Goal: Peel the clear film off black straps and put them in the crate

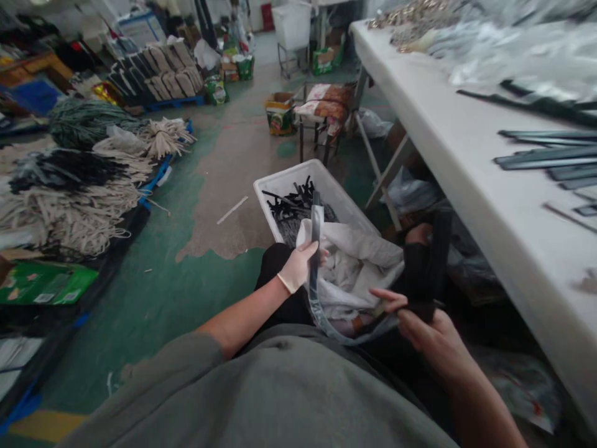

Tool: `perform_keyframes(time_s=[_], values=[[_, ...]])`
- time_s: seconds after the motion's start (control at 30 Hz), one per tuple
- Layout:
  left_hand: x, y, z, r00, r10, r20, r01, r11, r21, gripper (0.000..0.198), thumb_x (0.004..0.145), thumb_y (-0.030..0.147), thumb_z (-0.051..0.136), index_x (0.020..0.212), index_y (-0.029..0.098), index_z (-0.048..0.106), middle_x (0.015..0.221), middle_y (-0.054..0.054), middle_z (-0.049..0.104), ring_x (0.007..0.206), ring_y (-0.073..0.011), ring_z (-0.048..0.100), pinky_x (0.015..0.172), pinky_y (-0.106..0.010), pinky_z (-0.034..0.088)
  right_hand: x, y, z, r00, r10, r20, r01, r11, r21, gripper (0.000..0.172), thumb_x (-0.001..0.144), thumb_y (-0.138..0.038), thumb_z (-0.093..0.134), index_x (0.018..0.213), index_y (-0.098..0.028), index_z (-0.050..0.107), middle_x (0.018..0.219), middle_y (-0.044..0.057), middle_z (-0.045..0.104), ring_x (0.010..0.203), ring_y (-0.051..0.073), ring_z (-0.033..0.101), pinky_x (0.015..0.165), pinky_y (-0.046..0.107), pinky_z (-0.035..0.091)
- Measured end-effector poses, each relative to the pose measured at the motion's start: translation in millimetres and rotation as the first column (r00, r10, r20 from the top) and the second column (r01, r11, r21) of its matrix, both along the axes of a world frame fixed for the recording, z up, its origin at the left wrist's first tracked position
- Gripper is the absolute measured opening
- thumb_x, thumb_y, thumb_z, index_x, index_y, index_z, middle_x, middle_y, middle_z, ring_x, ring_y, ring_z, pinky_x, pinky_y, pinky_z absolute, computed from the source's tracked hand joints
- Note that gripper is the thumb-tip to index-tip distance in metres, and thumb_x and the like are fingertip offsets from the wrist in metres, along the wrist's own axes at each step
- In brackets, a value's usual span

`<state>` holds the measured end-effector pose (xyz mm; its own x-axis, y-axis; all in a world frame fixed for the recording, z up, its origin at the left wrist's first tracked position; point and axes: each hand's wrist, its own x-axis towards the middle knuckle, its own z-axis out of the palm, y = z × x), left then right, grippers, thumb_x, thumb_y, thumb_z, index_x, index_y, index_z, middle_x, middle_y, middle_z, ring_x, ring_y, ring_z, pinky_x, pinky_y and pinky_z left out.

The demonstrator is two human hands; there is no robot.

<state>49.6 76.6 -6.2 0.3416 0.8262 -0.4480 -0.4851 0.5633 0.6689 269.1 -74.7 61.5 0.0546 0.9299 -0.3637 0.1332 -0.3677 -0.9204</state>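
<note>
My left hand (298,266), in a pale thin glove, is closed around a long dark belt-like strap (314,280) with a glossy, plastic-looking surface. The strap stands up above the fist and curves down across my lap toward my right side. My bare right hand (431,336) is closed on a black strap end (421,310), one finger stretched out to the left. Whether both hands hold the same strap, I cannot tell. Between them a crumpled white cloth or sack (359,249) lies over the near end of a white plastic tub (321,171). Short black strips (291,208) fill the tub.
At right runs a long white table (448,143) bearing dark flat strips (550,158) and clear plastic bags. Bundles of cords (79,205) lie on a pallet at left. A stool (321,112) and a cardboard box (280,114) stand ahead. A pale strip (232,210) lies on the floor.
</note>
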Motion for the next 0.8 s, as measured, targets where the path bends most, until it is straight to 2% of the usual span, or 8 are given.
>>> perform_keyframes(time_s=[0.1,0.27,0.33,0.43,0.57,0.63,0.73,0.8], values=[[12,-26,2.7,0.961,-0.236,-0.145,0.254,0.96,0.12,0.024,0.081,0.035,0.069,0.094,0.015,0.072,0.074,-0.004,0.068,0.062,-0.0116,0.059,0.066,-0.024,0.046,-1,30,2.9,0.99,-0.096,-0.108,0.106,0.99,0.095,0.035,0.085,-0.05,0.058,0.086,-0.015,0.065,0.135,0.011,0.057,0.044,0.001,0.033,0.039,0.021,0.027],[10,-52,9.8,0.772,-0.523,-0.362,0.611,0.767,0.194,0.03,0.081,0.043,0.068,0.076,0.014,0.073,0.072,-0.004,0.066,0.069,-0.0144,0.058,0.074,-0.026,0.044,8,56,12.6,0.982,-0.134,-0.132,0.155,0.974,0.163,0.035,0.08,-0.047,0.063,0.089,-0.014,0.07,0.099,0.008,0.071,0.045,0.003,0.032,0.04,0.02,0.026],[9,-55,14.5,0.729,-0.586,-0.353,0.668,0.721,0.184,0.034,0.078,0.048,0.069,0.083,0.014,0.073,0.075,-0.004,0.067,0.072,-0.015,0.058,0.077,-0.027,0.044,6,58,15.4,0.983,-0.105,-0.152,0.135,0.97,0.201,0.034,0.08,-0.048,0.063,0.088,-0.015,0.071,0.104,0.008,0.071,0.044,0.003,0.034,0.039,0.02,0.027],[14,-52,22.7,0.714,-0.644,-0.275,0.699,0.678,0.227,0.047,0.074,0.054,0.072,0.101,0.015,0.071,0.091,-0.006,0.069,0.086,-0.0185,0.061,0.085,-0.029,0.045,-8,57,18.1,0.99,-0.018,-0.141,0.054,0.966,0.251,0.032,0.081,-0.046,0.064,0.087,-0.016,0.073,0.106,0.007,0.072,0.058,0.009,0.056,0.051,0.021,0.044],[33,-49,31.8,0.733,-0.551,-0.399,0.675,0.664,0.322,0.041,0.077,0.052,0.068,0.099,0.018,0.07,0.095,-0.006,0.068,0.094,-0.0228,0.06,0.089,-0.033,0.046,-26,52,23.5,0.998,0.063,0.024,-0.067,0.958,0.278,0.027,0.081,-0.041,0.066,0.091,-0.019,0.076,0.088,0.004,0.075,0.085,0.021,0.068,0.075,0.029,0.053],[38,-54,33.3,0.678,-0.534,-0.505,0.725,0.601,0.337,0.034,0.082,0.051,0.061,0.092,0.02,0.071,0.09,-0.006,0.068,0.09,-0.0231,0.06,0.088,-0.034,0.046,-23,46,27.7,0.998,-0.026,0.049,0.01,0.957,0.29,0.028,0.08,-0.043,0.066,0.088,-0.019,0.077,0.086,0.005,0.075,0.079,0.021,0.067,0.067,0.028,0.052],[34,-70,28.1,0.554,-0.632,-0.542,0.829,0.479,0.288,0.029,0.085,0.049,0.058,0.085,0.024,0.073,0.084,-0.005,0.067,0.082,-0.0228,0.06,0.084,-0.035,0.047,-4,31,31.3,0.962,-0.274,-0.02,0.268,0.923,0.274,0.032,0.078,-0.049,0.067,0.086,-0.02,0.077,0.093,0.007,0.075,0.058,0.014,0.059,0.046,0.023,0.042],[26,-79,19.3,0.533,-0.722,-0.442,0.842,0.506,0.188,0.024,0.079,0.048,0.066,0.081,0.025,0.074,0.077,-0.004,0.067,0.073,-0.0216,0.06,0.077,-0.036,0.049,11,21,29.4,0.929,-0.365,-0.06,0.369,0.902,0.224,0.033,0.076,-0.051,0.069,0.085,-0.02,0.076,0.099,0.008,0.074,0.047,0.008,0.046,0.039,0.022,0.032]])
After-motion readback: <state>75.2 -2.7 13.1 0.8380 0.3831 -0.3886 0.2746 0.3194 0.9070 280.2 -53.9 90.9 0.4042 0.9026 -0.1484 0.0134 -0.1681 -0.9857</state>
